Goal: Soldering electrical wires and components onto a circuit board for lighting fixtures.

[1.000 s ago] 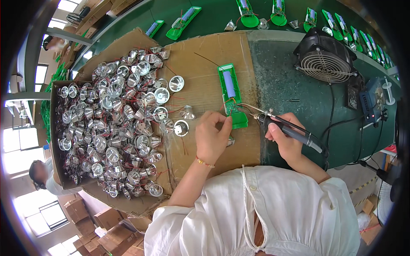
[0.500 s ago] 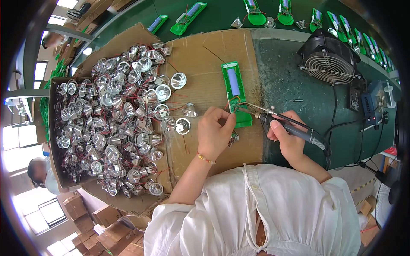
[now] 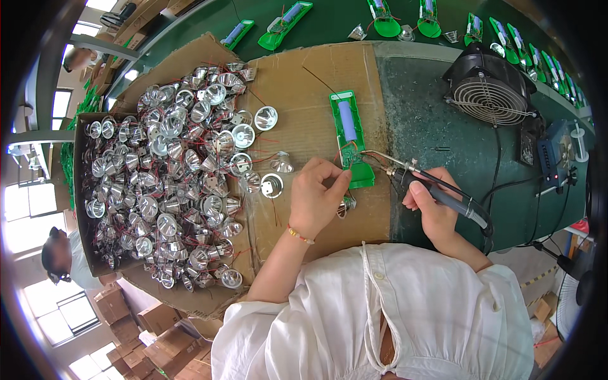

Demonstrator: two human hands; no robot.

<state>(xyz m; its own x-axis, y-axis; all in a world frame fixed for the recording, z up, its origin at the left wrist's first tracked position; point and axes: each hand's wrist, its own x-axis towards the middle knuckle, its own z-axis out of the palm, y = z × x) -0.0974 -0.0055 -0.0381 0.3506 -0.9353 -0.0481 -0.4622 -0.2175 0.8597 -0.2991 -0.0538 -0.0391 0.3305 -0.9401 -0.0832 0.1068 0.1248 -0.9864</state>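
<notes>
A green plastic housing (image 3: 362, 176) lies lengthwise away from me on the cardboard, holding a lilac cylindrical battery (image 3: 346, 120) and a small circuit board (image 3: 348, 154) with red wires. My right hand (image 3: 436, 209) grips a soldering iron (image 3: 446, 199) with a thin metal feed tube along it; its tip points left at the board. Pinched at the housing's left edge, beside the board, is my left hand (image 3: 318, 193); whatever lies between its fingertips is too small to make out. Just right of that hand lies a silvery reflector cup (image 3: 346, 206), partly hidden.
Left, a cardboard box (image 3: 85, 202) overflows with silvery reflector cups (image 3: 168, 225) trailing red wires. A black fan (image 3: 491, 95) and a blue soldering station (image 3: 557, 155) stand at right, with cables across the green table. More green housings (image 3: 285, 25) line the far side. People are at left.
My right hand and the soldering iron have shifted slightly right, drawing the tip back from the board. My left hand stays pinched at almost the same spot.
</notes>
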